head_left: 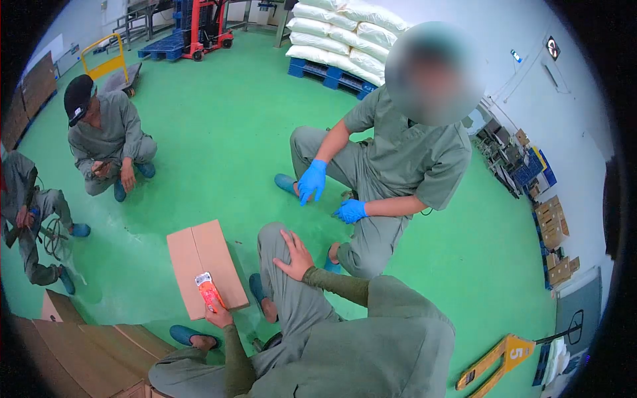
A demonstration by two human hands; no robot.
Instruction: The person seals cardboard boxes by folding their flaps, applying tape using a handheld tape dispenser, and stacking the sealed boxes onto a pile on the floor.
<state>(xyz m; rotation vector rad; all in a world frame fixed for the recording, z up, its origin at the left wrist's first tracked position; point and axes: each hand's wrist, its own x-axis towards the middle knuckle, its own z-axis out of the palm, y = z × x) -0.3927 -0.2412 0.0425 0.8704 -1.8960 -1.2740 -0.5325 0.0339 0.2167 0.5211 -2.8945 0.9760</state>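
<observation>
Atop cardboard box [206, 265], orange tool [210, 290] in left hand [219, 316] grip.

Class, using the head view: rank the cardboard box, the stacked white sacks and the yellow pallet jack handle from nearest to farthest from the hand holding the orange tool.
Measured from the left hand:
1. cardboard box, directly under the hand.
2. yellow pallet jack handle, far right, on the floor.
3. stacked white sacks, top, by the back wall.

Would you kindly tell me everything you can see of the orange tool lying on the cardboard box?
The orange tool is small, oblong, plastic-looking, with a white patch at its far end; it may be a tape dispenser or cutter, too small to tell. It lies on the near edge of a closed, flat brown cardboard box on the green floor. The left hand grips its near end. The right hand rests apart, on a knee.
</observation>
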